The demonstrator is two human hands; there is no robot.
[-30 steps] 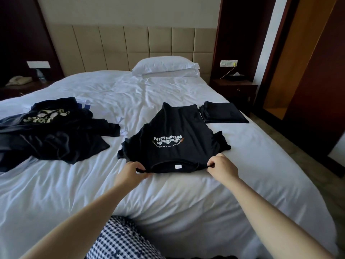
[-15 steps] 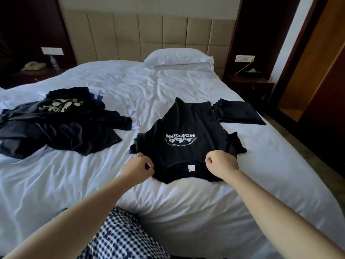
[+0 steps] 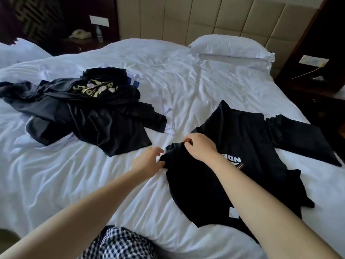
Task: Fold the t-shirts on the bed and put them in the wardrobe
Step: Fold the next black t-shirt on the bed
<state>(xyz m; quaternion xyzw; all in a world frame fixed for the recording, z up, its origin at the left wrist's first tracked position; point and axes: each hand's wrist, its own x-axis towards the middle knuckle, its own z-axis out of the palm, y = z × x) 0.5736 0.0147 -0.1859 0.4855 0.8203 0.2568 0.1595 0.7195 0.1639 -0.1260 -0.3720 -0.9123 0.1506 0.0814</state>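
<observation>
A black t-shirt [image 3: 242,146] with white lettering lies spread on the white bed [image 3: 93,184], its collar label toward me. My left hand [image 3: 149,161] pinches the shirt's left sleeve at its outer edge. My right hand [image 3: 199,146] reaches across the shirt and pinches the same sleeve a little farther up. A folded black t-shirt [image 3: 302,139] lies just right of the spread one, touching it. A loose heap of black t-shirts [image 3: 87,113], one with a yellow print, lies on the left part of the bed.
A white pillow [image 3: 229,46] rests against the beige padded headboard [image 3: 205,17]. Dark bedside tables stand at both sides, the left one [image 3: 82,42] with a phone and a bottle. My checked trouser leg [image 3: 119,243] shows at the bottom.
Both hands left the shirt's near collar edge and moved to its left sleeve, my right hand crossing over the shirt. The camera turned left, so the wardrobe is out of view.
</observation>
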